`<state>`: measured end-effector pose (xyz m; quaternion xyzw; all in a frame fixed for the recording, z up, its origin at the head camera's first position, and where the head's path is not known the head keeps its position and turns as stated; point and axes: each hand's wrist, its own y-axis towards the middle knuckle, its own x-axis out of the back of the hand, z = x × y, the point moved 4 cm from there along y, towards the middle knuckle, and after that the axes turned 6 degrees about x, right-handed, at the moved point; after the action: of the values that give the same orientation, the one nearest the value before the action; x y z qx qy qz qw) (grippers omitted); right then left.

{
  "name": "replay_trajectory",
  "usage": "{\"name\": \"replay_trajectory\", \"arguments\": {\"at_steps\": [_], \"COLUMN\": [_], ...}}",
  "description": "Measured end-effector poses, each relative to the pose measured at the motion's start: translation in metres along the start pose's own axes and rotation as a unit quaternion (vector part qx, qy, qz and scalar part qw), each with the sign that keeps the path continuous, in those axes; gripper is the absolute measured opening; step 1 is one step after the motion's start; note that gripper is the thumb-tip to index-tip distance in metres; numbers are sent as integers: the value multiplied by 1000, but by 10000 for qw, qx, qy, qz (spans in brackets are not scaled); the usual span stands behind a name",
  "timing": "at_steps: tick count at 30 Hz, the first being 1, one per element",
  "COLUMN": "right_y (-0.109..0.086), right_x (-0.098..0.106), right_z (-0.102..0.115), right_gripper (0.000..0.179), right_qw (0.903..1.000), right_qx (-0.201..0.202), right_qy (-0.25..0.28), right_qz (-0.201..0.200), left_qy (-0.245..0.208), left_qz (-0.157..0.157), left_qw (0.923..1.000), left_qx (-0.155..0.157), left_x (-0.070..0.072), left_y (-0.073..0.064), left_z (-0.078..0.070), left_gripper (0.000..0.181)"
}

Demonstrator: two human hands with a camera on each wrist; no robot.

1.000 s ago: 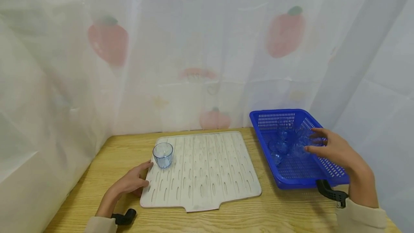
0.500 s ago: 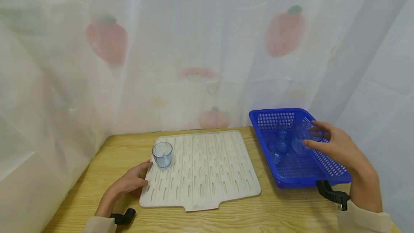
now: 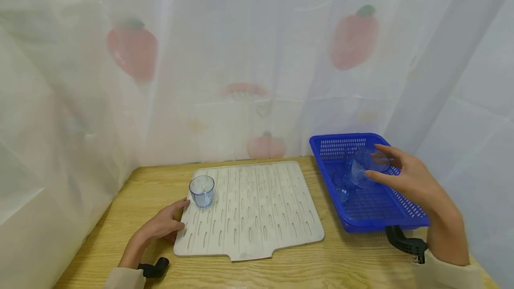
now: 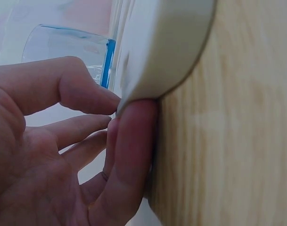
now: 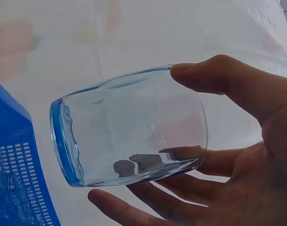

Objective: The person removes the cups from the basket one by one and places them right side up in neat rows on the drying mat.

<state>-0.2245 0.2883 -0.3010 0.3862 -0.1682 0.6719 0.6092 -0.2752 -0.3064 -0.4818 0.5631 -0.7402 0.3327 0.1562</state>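
Observation:
My right hand (image 3: 414,177) grips a clear, blue-tinted glass (image 3: 363,168) over the blue basket (image 3: 343,215). In the right wrist view the thumb lies at the upper rim of the glass (image 5: 129,122) and the fingers are beneath; it is tipped on its side. At the left edge of a pale ridged drying mat (image 3: 257,217), my left hand (image 3: 160,223) pinches the border. The left wrist view has the thumb on the mat's edge (image 4: 174,52) and another finger low against it. A second glass (image 3: 202,191) stands on the mat's left side, just beyond that hand.
Several more glasses (image 3: 343,194) lie inside the basket, partly hidden by one another. The mat and basket sit on a wooden table (image 3: 305,266). A whitish curtain (image 3: 241,57) printed with strawberries hangs behind and at the sides.
My right hand has raised the glass from among the others in the basket and shifted it slightly left. The left hand, mat and standing glass have stayed put.

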Motion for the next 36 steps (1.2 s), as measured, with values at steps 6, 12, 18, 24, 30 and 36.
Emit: {"name": "replay_trajectory", "arguments": {"at_steps": [6,12,18,24,30,36], "right_y": [4,9,17,26,38,53], "right_x": [-6,-21,-41,-68,-105,-138], "right_z": [15,33,57,78,98,116], "right_gripper": [85,84,83,81,80,80], "right_qw": [9997,9992,9974,9930,9847,9758], "right_qx": [202,400,618,733,1005,1229], "right_qy": [-97,60,369,867,1232,1523], "right_qz": [-91,-42,87,325,709,978], "left_qy": [87,61,102,172,323,204], "left_qz": [-47,-30,-51,-74,-169,-143], "left_qw": [9999,10000,9999,9997,9992,9996], "left_qx": [-54,-10,-69,-181,-193,-113], "left_x": [1,1,1,2,4,3], "left_y": [0,-1,0,-1,-3,-4], "left_z": [-2,-2,-2,-3,-7,-6], "left_gripper": [82,83,83,83,82,82]}}
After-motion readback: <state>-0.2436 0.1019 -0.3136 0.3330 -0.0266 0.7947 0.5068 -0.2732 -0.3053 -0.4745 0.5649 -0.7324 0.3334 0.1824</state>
